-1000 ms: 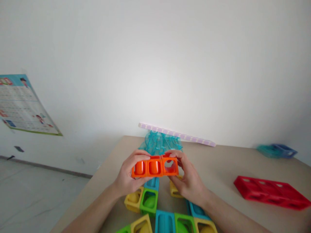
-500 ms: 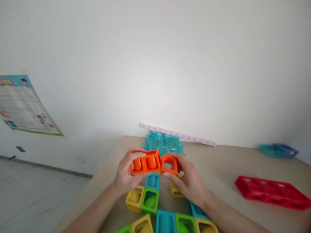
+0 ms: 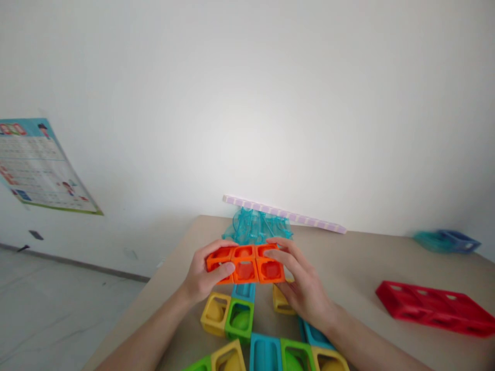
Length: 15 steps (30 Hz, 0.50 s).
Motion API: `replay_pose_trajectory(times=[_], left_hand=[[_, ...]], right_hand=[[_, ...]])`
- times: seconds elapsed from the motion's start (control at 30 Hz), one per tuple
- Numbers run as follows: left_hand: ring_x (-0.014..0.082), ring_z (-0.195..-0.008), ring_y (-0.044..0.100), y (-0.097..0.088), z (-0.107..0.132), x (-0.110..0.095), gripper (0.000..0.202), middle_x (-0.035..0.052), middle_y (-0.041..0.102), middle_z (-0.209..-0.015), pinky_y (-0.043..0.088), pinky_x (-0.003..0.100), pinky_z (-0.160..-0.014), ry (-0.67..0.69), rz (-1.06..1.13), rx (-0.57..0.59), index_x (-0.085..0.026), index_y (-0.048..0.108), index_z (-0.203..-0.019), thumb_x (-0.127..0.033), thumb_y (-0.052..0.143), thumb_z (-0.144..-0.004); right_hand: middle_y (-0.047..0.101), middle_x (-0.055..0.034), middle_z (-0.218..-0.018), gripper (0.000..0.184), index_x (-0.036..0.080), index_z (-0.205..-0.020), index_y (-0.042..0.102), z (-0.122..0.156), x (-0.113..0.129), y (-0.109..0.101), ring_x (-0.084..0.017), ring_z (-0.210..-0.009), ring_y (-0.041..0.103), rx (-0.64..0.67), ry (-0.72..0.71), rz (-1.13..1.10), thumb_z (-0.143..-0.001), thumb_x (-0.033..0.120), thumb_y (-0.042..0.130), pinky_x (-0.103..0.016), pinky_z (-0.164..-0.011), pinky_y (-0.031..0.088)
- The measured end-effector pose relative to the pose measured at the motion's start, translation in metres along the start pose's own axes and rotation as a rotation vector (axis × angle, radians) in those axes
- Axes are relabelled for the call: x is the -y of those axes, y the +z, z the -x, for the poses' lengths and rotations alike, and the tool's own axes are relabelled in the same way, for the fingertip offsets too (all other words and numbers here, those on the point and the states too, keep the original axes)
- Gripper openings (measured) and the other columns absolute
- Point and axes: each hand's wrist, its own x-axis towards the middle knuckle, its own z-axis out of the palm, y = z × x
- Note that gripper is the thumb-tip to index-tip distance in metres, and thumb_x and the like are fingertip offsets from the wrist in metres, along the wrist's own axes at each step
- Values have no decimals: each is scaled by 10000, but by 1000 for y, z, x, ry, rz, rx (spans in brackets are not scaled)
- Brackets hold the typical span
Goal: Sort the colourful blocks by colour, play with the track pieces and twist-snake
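Observation:
A row of orange hollow cube blocks (image 3: 245, 269) is held up over the table, the blocks touching side by side. My left hand (image 3: 207, 273) grips its left end, thumb across the front face. At the right end, my right hand (image 3: 299, 278) has its fingers on the top and front of the last block. Below the row lie a light blue block (image 3: 243, 292), a green block (image 3: 240, 317) and a yellow block (image 3: 215, 312), joined together. Another yellow block (image 3: 283, 301) is partly hidden by my right hand.
More joined blocks, including a blue one (image 3: 265, 354), line the near edge of view. A red block row (image 3: 435, 307) lies at right. Clear teal plastic pieces (image 3: 259, 226) and a long lilac strip (image 3: 284, 213) are against the wall. A dark blue piece (image 3: 460, 241) sits far right.
The right orange block, earlier angled with a small gap, now lines up against the other orange blocks. The row has been turned so its top and front faces show.

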Motion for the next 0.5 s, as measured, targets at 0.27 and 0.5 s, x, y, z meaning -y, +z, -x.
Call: replay_pose_trajectory(times=[0.27, 0.5], left_hand=[[239, -971, 651, 1, 4, 7, 484, 70, 669, -1106, 521, 293, -839, 116, -41, -1, -196, 654, -1102, -305, 822, -661], [240, -1051, 632, 3, 4, 7, 647, 66, 637, -1175, 490, 340, -928, 156, -33, 49, -246, 526, -1235, -225, 832, -666]], right_hand=[[449, -157, -1371, 728, 227, -1408, 271, 5, 5, -3, -307, -1289, 439, 80, 59, -47, -784, 178, 644, -481, -1069, 400], [581, -98, -1242, 588, 271, -1338, 365, 5, 0, 0, -250, -1108, 590, 93, 121, -9, -842, 297, 681, -386, -955, 486]])
